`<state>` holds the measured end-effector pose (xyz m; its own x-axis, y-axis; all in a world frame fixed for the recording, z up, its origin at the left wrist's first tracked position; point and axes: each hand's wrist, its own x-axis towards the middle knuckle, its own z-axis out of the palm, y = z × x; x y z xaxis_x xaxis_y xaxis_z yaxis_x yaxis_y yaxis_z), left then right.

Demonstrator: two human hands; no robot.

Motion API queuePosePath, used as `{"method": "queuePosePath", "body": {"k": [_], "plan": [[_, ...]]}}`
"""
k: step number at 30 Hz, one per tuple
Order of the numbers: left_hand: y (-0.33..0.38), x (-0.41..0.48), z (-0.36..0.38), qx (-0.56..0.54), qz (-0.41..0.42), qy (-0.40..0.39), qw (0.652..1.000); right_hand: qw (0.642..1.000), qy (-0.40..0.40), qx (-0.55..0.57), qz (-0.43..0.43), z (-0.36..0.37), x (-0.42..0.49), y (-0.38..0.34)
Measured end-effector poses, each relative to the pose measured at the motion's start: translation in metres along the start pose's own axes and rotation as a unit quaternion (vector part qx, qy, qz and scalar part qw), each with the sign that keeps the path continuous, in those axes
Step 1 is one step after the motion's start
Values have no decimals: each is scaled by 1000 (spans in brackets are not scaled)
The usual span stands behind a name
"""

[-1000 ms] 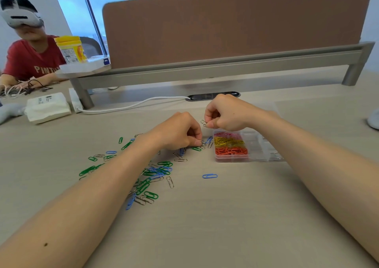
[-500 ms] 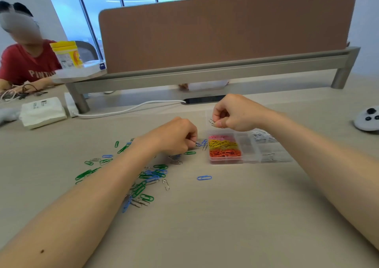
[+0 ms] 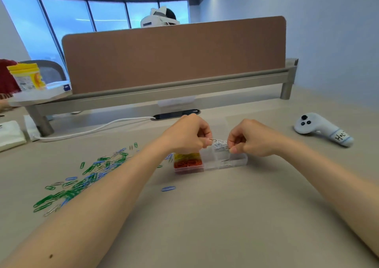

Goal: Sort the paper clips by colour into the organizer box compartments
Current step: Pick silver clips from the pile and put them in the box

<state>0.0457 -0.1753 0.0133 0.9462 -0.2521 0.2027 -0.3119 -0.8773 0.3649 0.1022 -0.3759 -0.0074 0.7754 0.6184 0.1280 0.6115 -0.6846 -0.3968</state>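
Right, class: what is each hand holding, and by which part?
Left hand pinches a silver paper clip near one end. Right hand pinches a second silver clip; its grip point cannot be told.

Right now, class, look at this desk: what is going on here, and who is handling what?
A person is sorting paper clips. Both hands hover over the clear organizer box: the left hand pinches a silver clip, and the right hand pinches what looks like another. Yellow clips and orange clips already fill two left compartments. A loose pile of green, blue and silver clips lies on the table to the left.
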Motion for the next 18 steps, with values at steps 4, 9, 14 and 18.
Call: {"method": "queuePosePath", "body": {"k": [4,9,14,18], "plan": [[11,12,7,2,15,-20,1000,1000,1,12,-2,2,-6,2],[15,23,16,19,24,-43,999,999,9,47,11,-1,-7,4],[18,28,23,24,33,-52,998,997,12,74,23,-5,-8,8],[16,26,24,10,29,-61,998,996,23,81,20,-7,-8,7]]}}
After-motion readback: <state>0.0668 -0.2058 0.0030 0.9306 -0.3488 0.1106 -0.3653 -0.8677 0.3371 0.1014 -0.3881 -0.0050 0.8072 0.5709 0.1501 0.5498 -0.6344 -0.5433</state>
